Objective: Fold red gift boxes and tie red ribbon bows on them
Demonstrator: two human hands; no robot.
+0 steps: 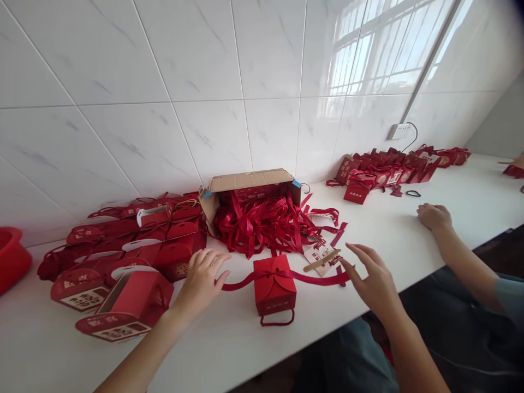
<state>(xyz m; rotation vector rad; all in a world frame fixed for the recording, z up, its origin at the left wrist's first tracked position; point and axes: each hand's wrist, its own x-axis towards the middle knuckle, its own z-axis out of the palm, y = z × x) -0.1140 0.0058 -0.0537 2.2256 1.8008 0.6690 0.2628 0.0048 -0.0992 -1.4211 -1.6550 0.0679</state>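
A red gift box (274, 289) stands on the white table in front of me, with a rope handle at its near side. A dark red ribbon (315, 279) crosses its top, tied at the middle, its two ends stretching out sideways. My left hand (203, 277) is at the left ribbon end, thumb and fingertips apart. At the right end is my right hand (373, 275), fingers spread, its thumb against or just above the ribbon. Whether either hand touches the ribbon is hard to see. Printed cards (321, 256) and a flat wooden stick (322, 261) lie behind the ribbon.
An open cardboard carton (249, 179) full of loose red ribbons (262, 221) stands against the tiled wall. Many red boxes (141, 295) crowd the left; more boxes (380, 169) stand at back right. Another person's hand (436, 216) rests on the table at right. A red tub (14, 259) is far left.
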